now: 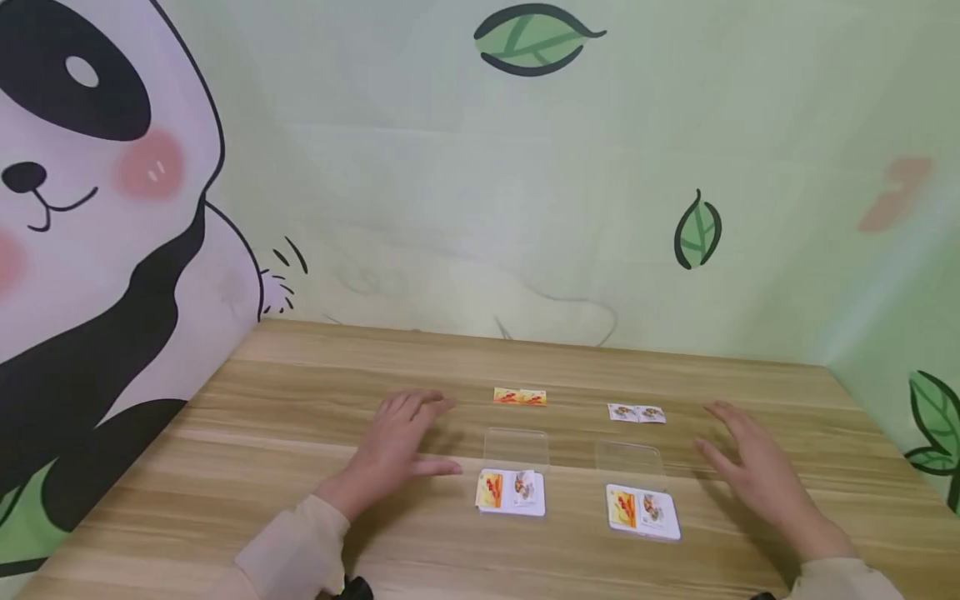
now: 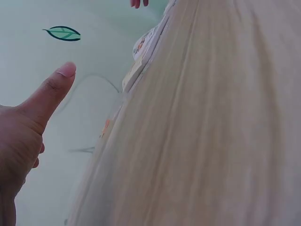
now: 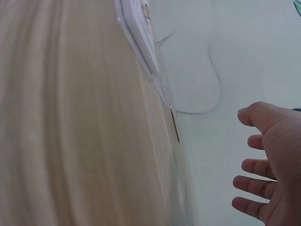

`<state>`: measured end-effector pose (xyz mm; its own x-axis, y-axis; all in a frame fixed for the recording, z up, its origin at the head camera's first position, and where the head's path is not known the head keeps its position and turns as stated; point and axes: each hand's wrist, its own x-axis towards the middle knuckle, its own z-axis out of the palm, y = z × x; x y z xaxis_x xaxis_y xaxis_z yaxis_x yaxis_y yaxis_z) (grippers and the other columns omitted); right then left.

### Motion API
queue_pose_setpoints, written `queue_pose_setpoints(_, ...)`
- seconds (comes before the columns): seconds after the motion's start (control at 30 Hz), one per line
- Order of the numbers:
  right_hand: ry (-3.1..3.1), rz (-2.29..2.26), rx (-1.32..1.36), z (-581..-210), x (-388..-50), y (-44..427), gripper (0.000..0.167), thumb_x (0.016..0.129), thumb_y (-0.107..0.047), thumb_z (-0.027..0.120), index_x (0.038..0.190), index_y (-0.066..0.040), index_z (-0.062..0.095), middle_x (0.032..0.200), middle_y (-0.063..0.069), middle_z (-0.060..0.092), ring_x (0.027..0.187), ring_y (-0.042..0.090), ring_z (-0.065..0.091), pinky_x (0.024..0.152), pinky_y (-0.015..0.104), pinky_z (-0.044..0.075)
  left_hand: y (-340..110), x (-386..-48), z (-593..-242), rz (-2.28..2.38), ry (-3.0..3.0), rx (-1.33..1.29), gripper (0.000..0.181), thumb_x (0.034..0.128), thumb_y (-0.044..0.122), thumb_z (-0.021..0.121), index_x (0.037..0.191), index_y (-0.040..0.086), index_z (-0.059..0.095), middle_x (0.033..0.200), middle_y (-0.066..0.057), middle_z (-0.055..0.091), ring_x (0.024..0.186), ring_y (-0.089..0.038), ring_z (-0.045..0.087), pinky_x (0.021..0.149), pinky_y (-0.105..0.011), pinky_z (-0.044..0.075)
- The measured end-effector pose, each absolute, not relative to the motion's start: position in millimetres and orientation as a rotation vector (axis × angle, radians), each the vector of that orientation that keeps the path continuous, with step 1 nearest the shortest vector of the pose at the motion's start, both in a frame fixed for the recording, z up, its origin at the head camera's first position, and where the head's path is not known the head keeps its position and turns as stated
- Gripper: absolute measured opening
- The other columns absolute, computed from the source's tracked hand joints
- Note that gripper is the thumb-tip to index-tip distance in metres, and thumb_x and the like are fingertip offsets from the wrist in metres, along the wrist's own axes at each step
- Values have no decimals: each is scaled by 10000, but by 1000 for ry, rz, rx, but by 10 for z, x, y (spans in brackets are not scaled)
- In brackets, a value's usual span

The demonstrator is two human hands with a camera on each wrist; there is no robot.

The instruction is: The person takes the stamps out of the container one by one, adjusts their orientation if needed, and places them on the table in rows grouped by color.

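Note:
My left hand (image 1: 396, 442) hovers over the table to the left of the cards, fingers spread and thumb pointing right, holding nothing. On the other side my right hand (image 1: 757, 467) is held with loose fingers, also holding nothing. Between them lie two clear plastic boxes with lids folded back. The left box (image 1: 516, 492) carries white cards with an orange sticker and a grey-brown picture on top. A similar pair tops the right box (image 1: 643, 512). Behind them lie an orange sticker strip (image 1: 520, 397) and a white picture strip (image 1: 636, 413).
The wood-grain table (image 1: 337, 367) meets a pale green wall (image 1: 420, 183) at the back. A panda and leaves are painted on it. Clear open lids (image 1: 516, 450) lie flat behind the card stacks.

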<state>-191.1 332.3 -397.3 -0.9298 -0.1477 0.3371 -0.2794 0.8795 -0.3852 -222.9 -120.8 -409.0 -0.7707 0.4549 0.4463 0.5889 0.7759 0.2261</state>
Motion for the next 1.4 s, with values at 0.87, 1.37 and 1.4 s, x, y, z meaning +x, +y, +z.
queue_pose_setpoints(0.87, -2591, 680, 316, -3617, -1836, 2813, 289, 890, -107, 656, 1152, 11, 624, 1044, 162, 658, 829, 240, 614, 625, 213, 500, -1016, -2037, -3944, -482, -2561, -948, 729, 672, 567, 765, 1236, 135, 599, 1133, -15, 588, 1100, -200, 524, 1037, -436, 412)
queue_pose_setpoints(1.37, -2573, 720, 450, -3497, -1803, 2492, 220, 876, -70, 665, 1086, -5, 655, 989, 102, 671, 783, 126, 593, 639, 196, 515, -938, -1976, -3904, -474, -2570, -1004, 698, 693, 545, 763, 1237, 142, 593, 1140, 2, 594, 1113, -183, 531, 1042, -410, 414)
queue_pose_setpoints(1.4, -2571, 723, 460, -3495, -1803, 2468, 216, 876, -69, 666, 1082, -4, 656, 982, 95, 672, 780, 118, 589, 638, 194, 514, -934, -1975, -3908, -475, -2567, -1010, 693, 693, 543, 765, 1234, 144, 596, 1135, 5, 596, 1110, -182, 532, 1042, -412, 415)
